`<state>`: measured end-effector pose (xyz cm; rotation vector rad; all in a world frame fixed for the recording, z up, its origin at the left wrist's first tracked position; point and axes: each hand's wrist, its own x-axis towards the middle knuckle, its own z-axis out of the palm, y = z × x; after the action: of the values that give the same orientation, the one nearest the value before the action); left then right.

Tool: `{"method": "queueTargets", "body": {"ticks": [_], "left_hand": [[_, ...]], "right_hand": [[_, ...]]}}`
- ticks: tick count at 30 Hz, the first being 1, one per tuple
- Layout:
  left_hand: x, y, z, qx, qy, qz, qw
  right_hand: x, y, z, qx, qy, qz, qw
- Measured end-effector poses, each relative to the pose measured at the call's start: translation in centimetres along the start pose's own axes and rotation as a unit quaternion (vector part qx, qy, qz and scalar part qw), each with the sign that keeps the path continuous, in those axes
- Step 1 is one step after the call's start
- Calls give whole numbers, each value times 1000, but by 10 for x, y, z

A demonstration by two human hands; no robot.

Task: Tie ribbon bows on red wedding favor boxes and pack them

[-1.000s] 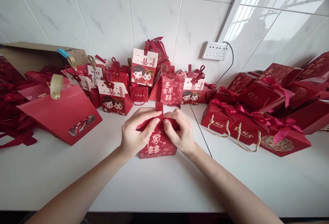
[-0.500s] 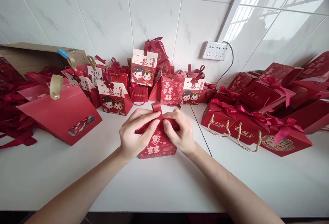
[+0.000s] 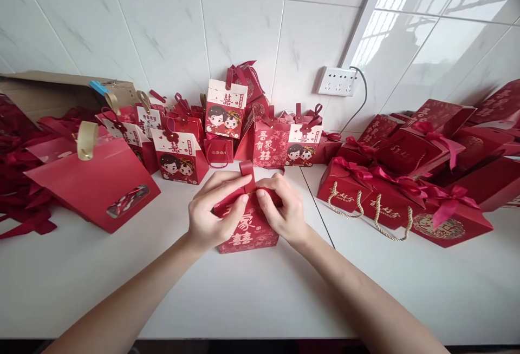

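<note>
A red gift box (image 3: 260, 233) with pale Chinese characters and a floral print stands upright on the white table, between my two hands. My left hand (image 3: 215, 208) grips its top from the left, thumb on the front near the upper edge and fingers over the top. My right hand (image 3: 286, 205) pinches the same top edge from the right, its thumb close to the left thumb. A red ribbon loop (image 3: 246, 172) sticks up from the box top beside my left fingertips. Part of the box's upper front is hidden behind my fingers.
Several finished-looking gift boxes (image 3: 179, 162) line the wall. A plain red box with a gold loop (image 3: 97, 186) stands at left, before an open carton (image 3: 60, 86). Bow-tied boxes (image 3: 382, 202) are piled at right. A socket strip (image 3: 337, 82) hangs on the tiles.
My left thumb has shifted slightly along the box's top edge. Both hands keep hold of the box, and the view has moved a touch.
</note>
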<state>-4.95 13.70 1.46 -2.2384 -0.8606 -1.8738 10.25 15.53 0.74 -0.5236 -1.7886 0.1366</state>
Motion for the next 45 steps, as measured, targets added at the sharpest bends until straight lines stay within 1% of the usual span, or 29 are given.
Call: {"method": "queueTargets", "body": {"ticks": [8, 18, 26, 31, 38, 45], "left_hand": [[1, 1, -1, 3, -7, -14, 1000], [2, 2, -2, -16, -23, -34, 999], [3, 2, 0, -3, -15, -43, 999], [3, 1, 0, 4, -11, -40, 999], [2, 1, 1, 8, -11, -40, 999], [3, 2, 0, 11, -13, -37, 999]], "right_hand": [[2, -1, -1, 6, 1, -2, 1000], [1, 0, 0, -17, 5, 4, 1000], [1, -1, 0, -31, 4, 8, 999], [1, 0, 1, -28, 4, 21, 999], [1, 1, 1, -8, 8, -2, 1000], [2, -2, 0, -8, 0, 18, 1000]]}}
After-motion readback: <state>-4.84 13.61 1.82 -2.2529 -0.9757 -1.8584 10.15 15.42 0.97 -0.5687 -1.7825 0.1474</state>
